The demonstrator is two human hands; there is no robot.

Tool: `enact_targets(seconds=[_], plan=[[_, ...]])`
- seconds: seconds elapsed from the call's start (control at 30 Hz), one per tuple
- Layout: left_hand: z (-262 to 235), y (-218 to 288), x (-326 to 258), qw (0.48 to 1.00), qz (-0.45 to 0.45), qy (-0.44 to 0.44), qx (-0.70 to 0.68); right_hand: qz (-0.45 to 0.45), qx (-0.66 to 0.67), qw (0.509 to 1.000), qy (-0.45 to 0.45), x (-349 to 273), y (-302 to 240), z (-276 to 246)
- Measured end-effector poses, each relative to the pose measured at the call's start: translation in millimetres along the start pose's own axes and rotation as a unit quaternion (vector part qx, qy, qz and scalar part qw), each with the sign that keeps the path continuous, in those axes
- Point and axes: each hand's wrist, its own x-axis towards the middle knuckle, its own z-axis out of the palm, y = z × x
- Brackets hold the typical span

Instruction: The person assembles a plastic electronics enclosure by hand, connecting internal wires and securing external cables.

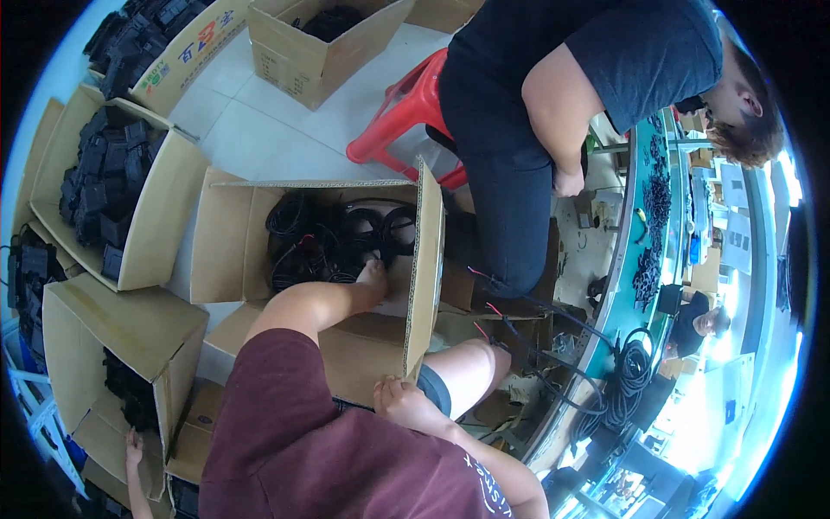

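An open cardboard box (pixel 201 251) stands in front of me, with several coils of black cable (pixel 290 216) inside, some showing red ends. My left hand (pixel 372 278) reaches down into it, its fingers drawn together at a coil of cable (pixel 367 227) on the box's right side; the fingertips are partly hidden. At the near right corner, my right hand (pixel 396 400) is curled over the edge of the box's upright flap.
Boxes of black plastic parts (pixel 112 173) stand on the left; another person's hand (pixel 134 445) reaches into one. A co-worker (pixel 510 156) sits by a red stool (pixel 415 104). Coiled cables (pixel 631 368) lie by the green bench (pixel 631 259), their loose ends hanging beside my leg.
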Motion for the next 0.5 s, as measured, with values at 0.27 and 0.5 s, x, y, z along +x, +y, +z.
enact_targets(seconds=[0.27, 0.5], plan=[[-16, -27, 55, 0.948, 0.054, 0.286, -0.127, 0.041, -0.061, 0.996, -0.045, -4, -12, 22], [-63, -12, 38, 0.993, 0.063, 0.082, 0.062, 0.067, -0.037, 0.997, -0.020, 0, 0, 22]])
